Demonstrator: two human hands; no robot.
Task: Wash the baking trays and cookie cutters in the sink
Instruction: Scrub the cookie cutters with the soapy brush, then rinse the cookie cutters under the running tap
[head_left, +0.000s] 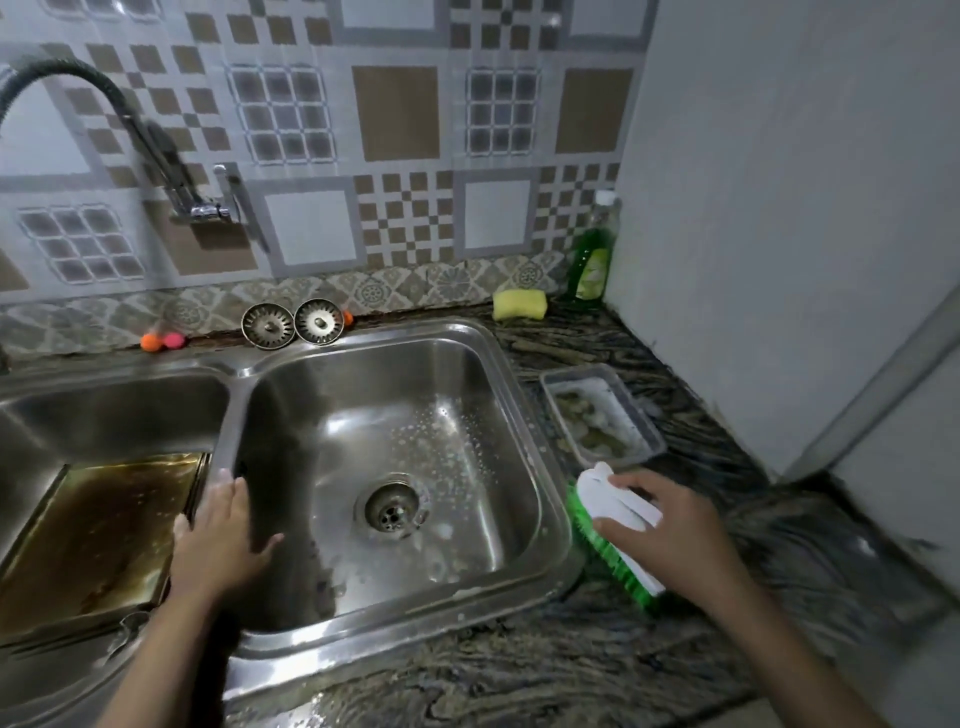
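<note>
The washing looks barely under way, judging by how things lie. A baking tray with dark, greasy staining sits in the left sink basin, just left of the left hand, and appears unwashed. That hand rests with relaxed, spread fingers on the divider between the basins, grasping nothing. The right hand is curled over a green-bristled scrub brush with a white back, lying on the desk at the rim of the right basin. That basin, between the two hands, holds only soap flecks and droplets around its drain. Beyond the right hand a small metal tray with pale residue waits on the desk, apparently still dirty. No cookie cutters can be made out.

Farther beyond the right hand stand a yellow sponge and a green dish soap bottle. Two sink strainers lean against the wall past the left hand, with the faucet above. Nothing seems to block the brush's way to the stained tray.
</note>
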